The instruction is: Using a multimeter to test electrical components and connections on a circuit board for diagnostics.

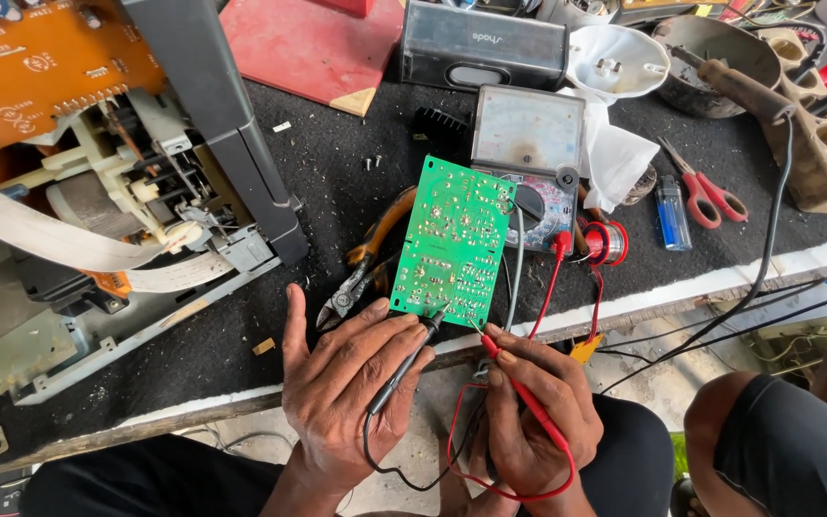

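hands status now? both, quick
Left hand: closed on the black probe, tip on the green board.
Right hand: closed on the red probe, tip at the board's lower edge.

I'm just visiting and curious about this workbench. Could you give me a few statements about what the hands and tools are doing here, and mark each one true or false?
1. The left hand holds a black probe against the green circuit board. True.
2. The right hand holds a blue probe. False: its probe is red.
3. The red-handled scissors lie on the green board. False: they lie apart, on the black mat to its right.
4. An analog meter sits behind the board. True.
5. Pliers lie left of the board. True.
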